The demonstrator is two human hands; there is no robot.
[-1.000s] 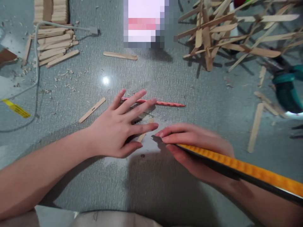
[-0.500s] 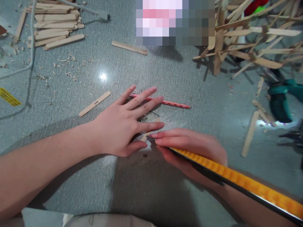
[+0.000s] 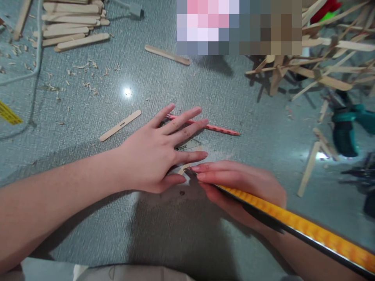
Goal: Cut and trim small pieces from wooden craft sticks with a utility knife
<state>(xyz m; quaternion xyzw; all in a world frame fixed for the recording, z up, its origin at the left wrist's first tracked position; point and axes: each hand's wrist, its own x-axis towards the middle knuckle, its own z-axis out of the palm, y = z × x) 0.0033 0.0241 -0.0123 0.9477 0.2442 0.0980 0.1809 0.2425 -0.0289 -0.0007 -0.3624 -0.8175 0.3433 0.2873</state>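
Stick (image 3: pixel 181 170) under left hand (image 3: pixel 159 152); cutter (image 3: pixel 293 216) in right hand (image 3: pixel 243 181).

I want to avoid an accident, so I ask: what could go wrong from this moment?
The yellow-and-black tool in the right hand has its dark tip near the thumb and index finger of the left hand; a slip might hurt them. The thin wooden stick at that tip could shift under pressure. The pink pencil beneath the left fingers may roll.

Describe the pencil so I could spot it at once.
On the grey table, find the person's spread left hand. The pencil lies partly hidden by it, tip rightward. Unlike the pale sticks around, it is pinkish red and sharply pointed.
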